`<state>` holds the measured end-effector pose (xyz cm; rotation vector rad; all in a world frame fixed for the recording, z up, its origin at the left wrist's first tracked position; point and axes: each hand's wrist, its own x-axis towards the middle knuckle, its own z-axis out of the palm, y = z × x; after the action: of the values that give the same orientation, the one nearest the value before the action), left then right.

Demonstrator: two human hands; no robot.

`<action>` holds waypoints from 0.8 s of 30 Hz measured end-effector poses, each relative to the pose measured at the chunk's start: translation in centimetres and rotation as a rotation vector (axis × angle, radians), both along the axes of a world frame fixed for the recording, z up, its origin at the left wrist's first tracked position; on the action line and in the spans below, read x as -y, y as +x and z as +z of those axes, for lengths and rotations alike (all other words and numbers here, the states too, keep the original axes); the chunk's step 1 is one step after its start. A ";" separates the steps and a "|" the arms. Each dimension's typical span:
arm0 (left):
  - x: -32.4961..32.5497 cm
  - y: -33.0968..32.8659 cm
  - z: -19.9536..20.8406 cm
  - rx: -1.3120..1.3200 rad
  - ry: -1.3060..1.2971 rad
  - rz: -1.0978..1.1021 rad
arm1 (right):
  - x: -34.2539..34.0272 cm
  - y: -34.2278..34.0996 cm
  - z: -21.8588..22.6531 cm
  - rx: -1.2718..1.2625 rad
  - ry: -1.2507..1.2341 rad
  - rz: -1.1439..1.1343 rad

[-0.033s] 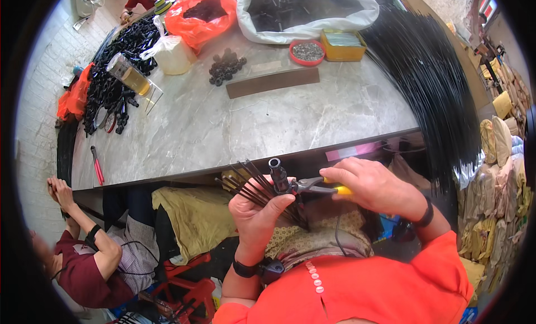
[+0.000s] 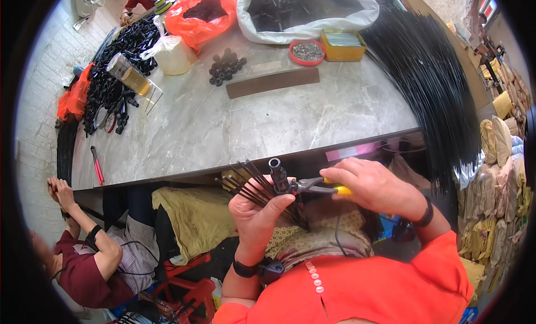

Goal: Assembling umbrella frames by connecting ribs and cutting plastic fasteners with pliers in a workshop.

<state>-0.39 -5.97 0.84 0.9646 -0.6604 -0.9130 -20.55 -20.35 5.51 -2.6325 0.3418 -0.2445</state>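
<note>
My left hand [image 2: 254, 218] is closed around a black tubular fitting [image 2: 278, 178], whose open round end points up. A bunch of thin black rods [image 2: 248, 185] fans out to the left from the same grip. My right hand [image 2: 369, 184] grips pliers [image 2: 312, 185] with yellow handles. Their metal jaws reach left to the side of the fitting, near my left thumb; whether they pinch anything there is too small to tell. Both hands are above my lap, just in front of the table [image 2: 268, 128] edge.
Across the table lie a brown strip [image 2: 273, 82], a heap of small black parts [image 2: 226, 66], a red dish [image 2: 307, 53] of metal bits, a yellow box [image 2: 343, 46] and a white sack [image 2: 312, 11]. Long black rods [image 2: 430, 84] drape off the right. A co-worker [image 2: 95, 262] sits left.
</note>
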 end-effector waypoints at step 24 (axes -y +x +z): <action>1.6 1.4 -1.0 -0.033 0.073 0.081 | 5.2 2.1 -1.5 0.052 -0.144 -0.260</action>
<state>1.05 -7.59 -0.15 1.0314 -0.5592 -0.8844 -18.48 -25.52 4.00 -2.7128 0.6734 -0.4370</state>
